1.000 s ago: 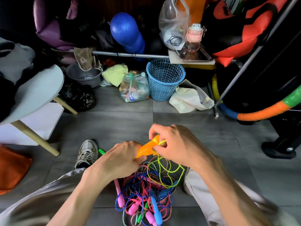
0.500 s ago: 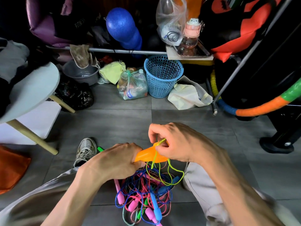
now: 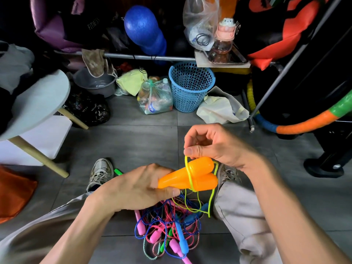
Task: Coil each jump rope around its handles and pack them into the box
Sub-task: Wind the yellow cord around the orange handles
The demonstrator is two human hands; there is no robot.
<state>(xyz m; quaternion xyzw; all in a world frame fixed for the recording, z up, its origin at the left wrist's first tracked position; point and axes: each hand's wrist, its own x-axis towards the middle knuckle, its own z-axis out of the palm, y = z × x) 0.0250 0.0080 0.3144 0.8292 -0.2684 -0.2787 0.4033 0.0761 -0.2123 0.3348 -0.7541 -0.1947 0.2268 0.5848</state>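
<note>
Grey tiled floor (image 3: 133, 141) underfoot, clutter all along the back: a white round bench (image 3: 40, 100) on the left, a blue mesh basket (image 3: 191, 86) in the middle, a tied plastic bag of bottles (image 3: 155, 98) just beside it, and a striped hoop (image 3: 304, 122) curving in from the right.

Both forearms reach in from the bottom edge, over pale trouser legs. The left hand (image 3: 137, 189) sits palm-down, fingers and thumb wrapped round the narrow ends of the two orange handles (image 3: 190, 176), which lie side by side and point up to the right. The right hand (image 3: 211, 143) hovers just above the fat ends, thumb and forefinger pinching the yellow-green cord (image 3: 187, 168); the other fingers curl loosely. One turn of that cord loops round both handles, and the slack hangs down below them.

Between the knees, directly under the handles, lies the tangled pile of ropes (image 3: 167, 231): pink, blue and green handles in a knot of cords, hard to separate by eye. The left hand covers the pile's upper edge. A grey sneaker (image 3: 101, 172) shows beside the left wrist.
</note>
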